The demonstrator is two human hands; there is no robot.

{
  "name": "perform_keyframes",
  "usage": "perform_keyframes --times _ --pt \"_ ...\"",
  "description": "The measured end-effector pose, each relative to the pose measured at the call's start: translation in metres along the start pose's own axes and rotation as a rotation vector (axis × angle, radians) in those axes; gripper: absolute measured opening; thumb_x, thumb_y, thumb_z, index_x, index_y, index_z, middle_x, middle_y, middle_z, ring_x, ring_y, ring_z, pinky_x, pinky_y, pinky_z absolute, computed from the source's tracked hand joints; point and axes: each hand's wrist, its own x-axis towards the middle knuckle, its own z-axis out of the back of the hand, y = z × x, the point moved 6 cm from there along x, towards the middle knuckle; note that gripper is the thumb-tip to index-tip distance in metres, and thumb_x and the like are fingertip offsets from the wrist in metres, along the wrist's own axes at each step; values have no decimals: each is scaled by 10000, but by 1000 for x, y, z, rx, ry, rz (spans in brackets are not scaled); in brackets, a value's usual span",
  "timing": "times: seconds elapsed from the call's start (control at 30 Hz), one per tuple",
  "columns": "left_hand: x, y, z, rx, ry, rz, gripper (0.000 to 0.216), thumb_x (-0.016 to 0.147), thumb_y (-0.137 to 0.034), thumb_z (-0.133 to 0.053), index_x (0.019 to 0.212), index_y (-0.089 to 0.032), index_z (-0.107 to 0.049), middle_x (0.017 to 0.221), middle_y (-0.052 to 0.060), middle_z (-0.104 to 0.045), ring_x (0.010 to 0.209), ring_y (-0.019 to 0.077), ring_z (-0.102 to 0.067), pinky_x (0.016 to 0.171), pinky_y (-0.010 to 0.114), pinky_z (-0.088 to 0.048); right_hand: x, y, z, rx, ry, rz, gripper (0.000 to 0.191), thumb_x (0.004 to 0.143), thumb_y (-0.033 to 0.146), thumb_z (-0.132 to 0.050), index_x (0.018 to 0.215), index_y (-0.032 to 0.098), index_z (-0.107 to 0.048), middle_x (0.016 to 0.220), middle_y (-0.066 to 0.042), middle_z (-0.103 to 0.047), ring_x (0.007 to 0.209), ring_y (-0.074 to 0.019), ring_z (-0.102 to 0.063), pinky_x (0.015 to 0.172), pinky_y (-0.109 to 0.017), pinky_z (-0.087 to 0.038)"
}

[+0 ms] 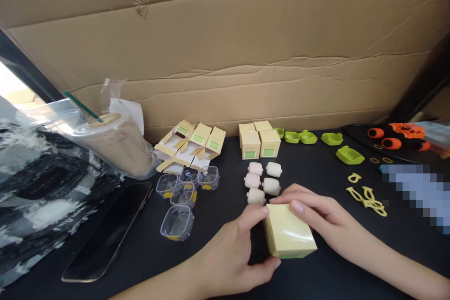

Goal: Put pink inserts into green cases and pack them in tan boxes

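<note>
A small cream cardboard box (291,230) is between my two hands near the front of the black table. My left hand (230,253) grips its left side, with the thumb at the lower corner and the index finger at the upper one. My right hand (323,218) rests along the box's far right edge, its thumb on the top face. The top looks closed. Just beyond the box lie several small white and pinkish rollers (256,196). Farther back stand several closed cream boxes (250,144) with green labels.
At left are clear plastic cups (177,221), opened cartons (198,139), a phone (108,234) and a bagged iced drink (116,143). Green trays (349,154), yellow plastic pieces (374,206) and orange parts (391,143) lie at right. A cardboard wall (225,42) closes the back.
</note>
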Motion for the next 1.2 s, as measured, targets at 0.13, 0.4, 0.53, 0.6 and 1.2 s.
perform_keyframes --times 0.13,0.4,0.53,0.6,1.2 --pt "2 -1 1 16 20 14 809 765 -141 -646 1355 -332 -126 1199 102 -514 960 242 -636 771 397 -566 0 -3 1 -13 -12 -44 324 943 473 -472 1089 281 -690 999 -43 -614 916 -196 -592 747 -298 -481" --pt "3 0 0 -14 25 39 779 756 -132 -650 1326 -341 -162 1214 87 -514 981 229 -633 805 393 -558 0 -2 0 -52 -8 -33 302 941 449 -483 1002 245 -697 945 -36 -611 823 -171 -598 683 -279 -476" --pt "4 0 -1 -9 32 39 762 755 -129 -651 1310 -348 -176 1227 79 -506 1003 216 -626 834 381 -549 -1 4 3 -175 -3 36 307 968 426 -435 1042 243 -669 954 -49 -618 842 -181 -615 701 -287 -492" --pt "3 -1 0 -6 19 18 759 753 -129 -654 1308 -340 -180 1239 86 -501 1027 218 -621 849 376 -544 -2 12 4 -286 24 120 317 977 427 -412 1099 250 -646 1009 -65 -620 909 -196 -622 772 -304 -500" --pt "0 6 -1 82 156 313 396 781 -230 -601 1153 -195 -469 1147 102 -619 1067 262 -619 929 429 -513 92 97 62 -745 -411 472 386 860 448 -589 1132 176 -571 1059 -94 -647 952 -246 -619 811 -370 -514"
